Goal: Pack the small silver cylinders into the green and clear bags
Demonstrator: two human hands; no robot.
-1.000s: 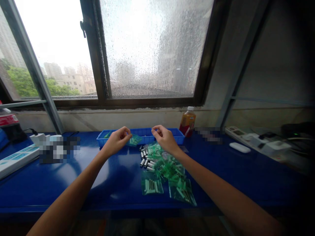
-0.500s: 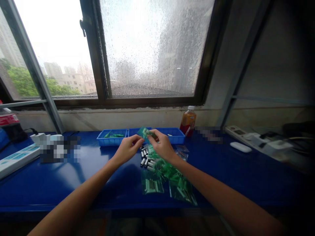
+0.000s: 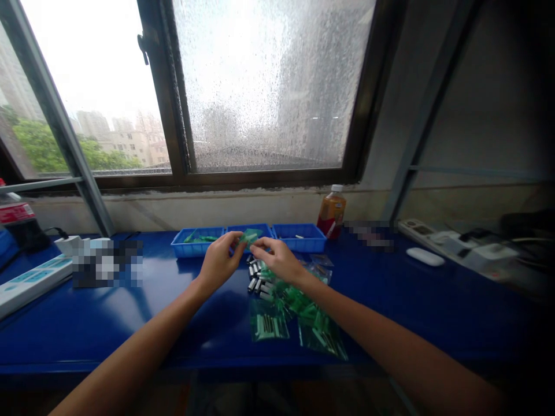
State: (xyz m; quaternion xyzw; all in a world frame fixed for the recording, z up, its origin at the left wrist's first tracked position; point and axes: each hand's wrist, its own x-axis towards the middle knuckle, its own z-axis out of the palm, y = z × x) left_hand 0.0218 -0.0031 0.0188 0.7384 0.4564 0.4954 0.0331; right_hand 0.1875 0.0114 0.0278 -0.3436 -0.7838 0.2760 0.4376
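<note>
A small green plastic bag (image 3: 250,236) is held up in front of the middle blue bin. My left hand (image 3: 220,257) pinches its left side between thumb and fingers. My right hand (image 3: 280,259) has its fingers closed at the bag's lower right edge. Below the hands, several black-and-white cylindrical pieces (image 3: 255,284) lie on the blue table (image 3: 195,335). Beside them is a pile of green bags (image 3: 303,306), partly hidden by my right forearm. One flat bag with rod-like pieces (image 3: 269,327) lies at the front of the pile.
Three blue bins stand in a row at the back; the left bin (image 3: 191,248) holds green bags, the right bin (image 3: 303,245) a few small pieces. An orange drink bottle (image 3: 332,212) stands right of them. Power strips (image 3: 37,281) and a cola bottle (image 3: 19,216) are at the sides.
My left hand has moved up to the green bag and now grips it. My right hand has shifted slightly down the bag's right side.
</note>
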